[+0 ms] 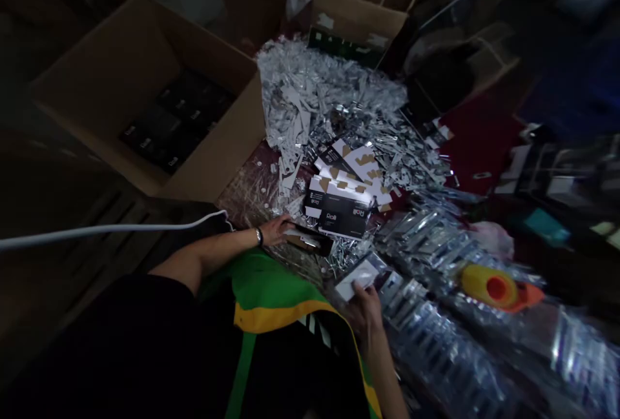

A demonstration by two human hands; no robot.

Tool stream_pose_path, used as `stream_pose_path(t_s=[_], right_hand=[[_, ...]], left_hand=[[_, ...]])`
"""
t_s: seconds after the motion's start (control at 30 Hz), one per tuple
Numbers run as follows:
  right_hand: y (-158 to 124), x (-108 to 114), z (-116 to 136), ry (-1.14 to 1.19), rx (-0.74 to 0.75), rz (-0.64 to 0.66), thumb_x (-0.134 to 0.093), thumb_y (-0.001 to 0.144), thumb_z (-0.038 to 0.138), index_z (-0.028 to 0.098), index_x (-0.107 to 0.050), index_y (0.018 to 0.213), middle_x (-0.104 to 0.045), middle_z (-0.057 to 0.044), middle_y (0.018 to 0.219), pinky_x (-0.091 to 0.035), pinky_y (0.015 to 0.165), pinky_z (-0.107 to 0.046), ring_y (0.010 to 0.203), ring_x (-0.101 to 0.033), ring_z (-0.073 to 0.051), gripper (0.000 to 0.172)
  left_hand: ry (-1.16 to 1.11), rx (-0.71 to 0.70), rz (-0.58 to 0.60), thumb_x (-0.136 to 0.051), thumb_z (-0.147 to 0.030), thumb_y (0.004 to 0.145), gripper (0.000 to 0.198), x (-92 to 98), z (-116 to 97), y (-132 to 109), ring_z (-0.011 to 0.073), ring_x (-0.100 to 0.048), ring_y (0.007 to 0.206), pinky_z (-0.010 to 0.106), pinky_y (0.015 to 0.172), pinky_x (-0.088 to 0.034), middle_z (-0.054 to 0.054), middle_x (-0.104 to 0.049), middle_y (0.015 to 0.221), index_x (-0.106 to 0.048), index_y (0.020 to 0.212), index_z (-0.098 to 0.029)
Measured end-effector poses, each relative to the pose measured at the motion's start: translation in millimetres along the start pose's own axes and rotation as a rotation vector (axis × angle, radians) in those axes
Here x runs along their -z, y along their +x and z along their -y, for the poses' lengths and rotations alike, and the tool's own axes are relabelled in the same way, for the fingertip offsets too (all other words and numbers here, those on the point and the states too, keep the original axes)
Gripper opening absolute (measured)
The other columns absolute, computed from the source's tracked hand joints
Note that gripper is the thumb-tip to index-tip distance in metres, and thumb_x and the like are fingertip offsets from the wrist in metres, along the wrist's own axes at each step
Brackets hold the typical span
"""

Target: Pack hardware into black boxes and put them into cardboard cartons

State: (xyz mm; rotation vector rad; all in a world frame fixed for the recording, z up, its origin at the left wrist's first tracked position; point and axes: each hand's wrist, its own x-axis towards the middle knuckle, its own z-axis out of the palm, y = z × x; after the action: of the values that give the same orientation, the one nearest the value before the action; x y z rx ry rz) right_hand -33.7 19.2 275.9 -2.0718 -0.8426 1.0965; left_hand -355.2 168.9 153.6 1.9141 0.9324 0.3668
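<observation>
My left hand (276, 230), with a wristwatch on its wrist, grips a flat black object (310, 240) at its near end. My right hand (363, 312) holds a small white card in a clear plastic sleeve (357, 280). Just beyond both hands lies a loose pile of black-and-white printed cardboard sleeves (341, 209), some showing tan patches. Behind that pile rises a large heap of silver-white shredded strips (324, 86). Many clear plastic packets with silvery contents (436, 335) spread along the right of my right hand.
An open cardboard box (111, 64) holding black boxes stands at the left, with another open carton (358, 19) at the top. A white cable (106, 230) crosses above my left arm. A yellow-and-orange plastic object (498, 290) sits among the packets, beside a dark red sheet (479, 148).
</observation>
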Motion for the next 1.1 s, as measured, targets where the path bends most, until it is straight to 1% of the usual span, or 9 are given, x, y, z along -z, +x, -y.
stream_pose_path(t_s=[0.1, 0.27, 0.37, 0.5, 0.63, 0.73, 0.83, 0.97, 1.1], right_hand=[[-10, -55, 18, 0.080, 0.226, 0.125, -0.070, 0.077, 0.045, 0.030, -0.070, 0.113, -0.077, -0.006, 0.100, -0.060, 0.099, -0.055, 0.101, -0.074, -0.031, 0.038], [33, -131, 54, -0.598, 0.389, 0.313, -0.055, 0.081, 0.016, 0.022, -0.073, 0.115, -0.075, -0.015, 0.123, -0.052, 0.110, -0.047, 0.122, -0.067, -0.031, 0.039], [35, -134, 54, -0.806, 0.386, 0.375, -0.051, 0.091, 0.019, 0.020, -0.075, 0.113, -0.076, -0.017, 0.113, -0.057, 0.098, -0.044, 0.108, -0.072, -0.032, 0.033], [43, -119, 76, -0.546, 0.640, 0.454, -0.045, 0.102, 0.041, 0.026, -0.075, 0.108, -0.078, -0.011, 0.103, -0.060, 0.089, -0.039, 0.096, -0.074, -0.027, 0.034], [140, -163, 158, -0.690, 0.567, 0.274, -0.037, 0.105, 0.037, 0.017, -0.071, 0.114, -0.077, -0.016, 0.109, -0.055, 0.094, -0.036, 0.101, -0.072, -0.026, 0.041], [221, -238, 210, -0.979, 0.371, 0.426, -0.042, 0.106, 0.036, 0.013, -0.069, 0.119, -0.074, -0.020, 0.119, -0.051, 0.099, -0.034, 0.113, -0.070, -0.027, 0.037], [258, -293, 221, -1.087, 0.195, 0.448, -0.051, 0.104, 0.035, 0.005, -0.059, 0.132, -0.070, -0.026, 0.126, -0.050, 0.100, -0.036, 0.119, -0.068, -0.030, 0.042], [265, -301, 205, -1.073, 0.210, 0.425, -0.054, 0.101, 0.029, 0.007, -0.054, 0.137, -0.070, -0.023, 0.129, -0.051, 0.101, -0.035, 0.119, -0.067, -0.028, 0.042], [276, -285, 207, -1.126, 0.309, 0.394, -0.048, 0.105, 0.033, 0.010, -0.061, 0.132, -0.071, -0.021, 0.126, -0.050, 0.103, -0.035, 0.120, -0.066, -0.029, 0.037]], left_hand=[[-0.027, -0.002, -0.002, -0.076, -0.023, 0.073, 0.043, 4.3, 3, -3, 0.0286, -0.066, 0.116, 0.045, 0.101, -0.056, 0.015, -0.061, 0.131, -0.064, 0.115, -0.018], [-0.056, -0.062, 0.007, -0.073, -0.013, 0.068, 0.050, 25.3, 5, -18, 0.0303, -0.064, 0.122, 0.045, 0.103, -0.055, 0.018, -0.060, 0.133, -0.060, 0.116, -0.015], [-0.053, -0.084, -0.149, -0.068, -0.013, 0.074, 0.056, 45.4, 7, -6, 0.0313, -0.053, 0.139, 0.047, 0.113, -0.049, 0.022, -0.052, 0.147, -0.055, 0.128, -0.014], [0.158, 0.158, -0.234, -0.054, -0.004, 0.085, 0.048, 58.8, 5, 80, 0.0309, -0.047, 0.141, 0.050, 0.117, -0.042, 0.021, -0.051, 0.150, -0.060, 0.132, -0.012], [0.239, 0.241, -0.108, -0.053, -0.012, 0.095, 0.024, 56.9, 8, 148, 0.0346, -0.055, 0.126, 0.054, 0.108, -0.044, 0.021, -0.067, 0.122, -0.075, 0.105, -0.011], [0.309, 0.250, -0.077, -0.052, -0.016, 0.099, 0.026, 53.0, 22, 135, 0.0325, -0.054, 0.127, 0.050, 0.110, -0.043, 0.018, -0.069, 0.119, -0.077, 0.107, -0.014], [0.365, 0.255, -0.056, -0.050, -0.019, 0.103, 0.030, 50.4, 35, 104, 0.0312, -0.049, 0.136, 0.050, 0.115, -0.039, 0.012, -0.066, 0.137, -0.076, 0.118, -0.018], [0.426, 0.137, -0.010, -0.050, -0.023, 0.105, 0.032, 48.8, 36, 105, 0.0328, -0.046, 0.142, 0.052, 0.115, -0.038, 0.008, -0.059, 0.150, -0.074, 0.126, -0.025], [0.415, 0.137, 0.045, -0.048, -0.020, 0.105, 0.031, 51.2, 21, 131, 0.0312, -0.058, 0.127, 0.048, 0.106, -0.044, 0.015, -0.071, 0.126, -0.076, 0.119, -0.019]])
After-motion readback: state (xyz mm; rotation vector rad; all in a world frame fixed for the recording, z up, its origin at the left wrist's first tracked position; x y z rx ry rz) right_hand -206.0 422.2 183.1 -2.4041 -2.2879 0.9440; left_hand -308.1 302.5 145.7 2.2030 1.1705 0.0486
